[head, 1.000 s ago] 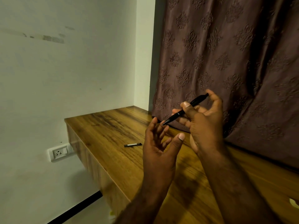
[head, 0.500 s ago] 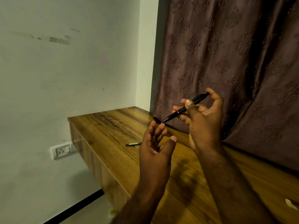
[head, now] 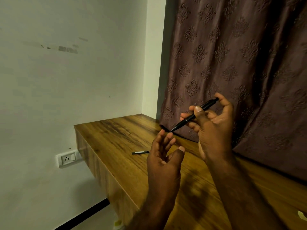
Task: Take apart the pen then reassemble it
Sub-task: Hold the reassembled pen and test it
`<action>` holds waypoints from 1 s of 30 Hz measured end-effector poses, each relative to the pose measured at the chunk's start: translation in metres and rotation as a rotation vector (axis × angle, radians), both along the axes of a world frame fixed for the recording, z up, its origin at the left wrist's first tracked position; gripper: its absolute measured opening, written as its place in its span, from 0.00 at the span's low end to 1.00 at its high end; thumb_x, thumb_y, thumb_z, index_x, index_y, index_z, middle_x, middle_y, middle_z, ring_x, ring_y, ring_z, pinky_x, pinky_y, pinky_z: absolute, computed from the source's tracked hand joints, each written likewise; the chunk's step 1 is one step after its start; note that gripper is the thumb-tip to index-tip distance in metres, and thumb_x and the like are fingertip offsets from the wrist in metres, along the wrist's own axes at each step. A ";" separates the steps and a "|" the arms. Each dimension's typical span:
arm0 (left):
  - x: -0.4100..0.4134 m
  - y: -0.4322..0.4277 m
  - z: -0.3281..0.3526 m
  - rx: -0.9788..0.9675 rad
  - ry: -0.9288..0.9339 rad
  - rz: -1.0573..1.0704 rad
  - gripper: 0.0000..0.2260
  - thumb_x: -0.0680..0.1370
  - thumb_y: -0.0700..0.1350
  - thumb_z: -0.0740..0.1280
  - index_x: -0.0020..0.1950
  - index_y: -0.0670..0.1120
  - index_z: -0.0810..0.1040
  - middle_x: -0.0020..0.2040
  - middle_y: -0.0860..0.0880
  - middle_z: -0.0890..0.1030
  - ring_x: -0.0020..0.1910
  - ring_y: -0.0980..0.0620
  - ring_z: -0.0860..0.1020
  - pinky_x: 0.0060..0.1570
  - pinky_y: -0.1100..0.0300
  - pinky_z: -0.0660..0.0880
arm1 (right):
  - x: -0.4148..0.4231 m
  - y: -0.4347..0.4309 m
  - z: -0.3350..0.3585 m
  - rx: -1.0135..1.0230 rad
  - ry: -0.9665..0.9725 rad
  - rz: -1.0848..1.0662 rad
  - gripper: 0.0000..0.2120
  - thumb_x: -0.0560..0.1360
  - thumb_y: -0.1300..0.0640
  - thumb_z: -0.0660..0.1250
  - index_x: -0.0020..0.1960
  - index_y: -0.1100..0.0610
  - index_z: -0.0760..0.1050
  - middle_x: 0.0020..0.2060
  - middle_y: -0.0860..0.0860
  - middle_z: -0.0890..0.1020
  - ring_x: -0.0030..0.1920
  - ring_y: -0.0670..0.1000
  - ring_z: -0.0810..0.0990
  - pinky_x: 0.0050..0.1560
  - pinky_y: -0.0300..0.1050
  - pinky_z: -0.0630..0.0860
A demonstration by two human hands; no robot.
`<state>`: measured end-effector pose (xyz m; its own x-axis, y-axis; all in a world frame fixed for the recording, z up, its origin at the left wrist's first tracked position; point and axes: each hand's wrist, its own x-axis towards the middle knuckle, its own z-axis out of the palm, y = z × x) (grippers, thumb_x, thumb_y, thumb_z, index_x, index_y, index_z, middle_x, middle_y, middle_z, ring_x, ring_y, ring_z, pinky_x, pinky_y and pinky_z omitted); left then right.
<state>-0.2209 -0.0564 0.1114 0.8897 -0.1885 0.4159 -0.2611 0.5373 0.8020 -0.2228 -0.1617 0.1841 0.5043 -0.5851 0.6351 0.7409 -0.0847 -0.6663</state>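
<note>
Right hand [head: 214, 128] grips the black pen [head: 193, 115] — no readable lettering — left hand [head: 163, 156] open, empty.

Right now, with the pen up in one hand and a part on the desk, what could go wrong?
1. The right hand pinches the slim black pen in mid-air above the wooden desk; a slipped grip could drop it.
2. The pen's tip nearly meets the open left hand's fingertips; it could mark or poke them.
3. The small black pen part lies loose on the desk near its front edge and could roll off if nudged.
</note>
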 end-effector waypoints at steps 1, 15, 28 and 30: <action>0.000 -0.001 0.000 0.001 0.002 0.000 0.26 0.74 0.35 0.69 0.68 0.55 0.69 0.60 0.55 0.81 0.59 0.60 0.78 0.48 0.66 0.78 | 0.000 0.000 0.000 -0.033 0.008 -0.012 0.26 0.77 0.66 0.64 0.69 0.46 0.62 0.43 0.55 0.85 0.40 0.58 0.86 0.38 0.47 0.82; 0.003 0.000 -0.009 -0.057 0.196 -0.159 0.25 0.73 0.26 0.60 0.60 0.54 0.75 0.56 0.52 0.83 0.58 0.56 0.80 0.62 0.48 0.75 | -0.001 -0.001 -0.002 -0.253 0.012 -0.066 0.22 0.78 0.64 0.63 0.63 0.40 0.68 0.40 0.56 0.84 0.37 0.58 0.85 0.37 0.49 0.82; 0.005 0.002 -0.011 -0.102 0.231 -0.185 0.25 0.72 0.25 0.60 0.60 0.50 0.75 0.56 0.49 0.84 0.58 0.53 0.81 0.58 0.50 0.76 | 0.003 -0.003 -0.004 -0.230 0.037 -0.045 0.22 0.79 0.65 0.62 0.63 0.40 0.68 0.39 0.56 0.83 0.37 0.58 0.85 0.37 0.49 0.82; 0.005 0.002 -0.011 -0.097 0.227 -0.183 0.25 0.72 0.25 0.60 0.61 0.50 0.75 0.56 0.48 0.83 0.58 0.53 0.81 0.58 0.51 0.76 | 0.004 -0.004 -0.005 -0.225 0.041 -0.041 0.22 0.78 0.65 0.62 0.62 0.39 0.68 0.39 0.56 0.83 0.36 0.58 0.85 0.37 0.49 0.82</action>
<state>-0.2159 -0.0543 0.1001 0.9170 -0.3233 0.2338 0.0276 0.6360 0.7712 -0.2189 -0.1654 0.1791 0.5115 -0.4514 0.7312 0.7062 -0.2640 -0.6570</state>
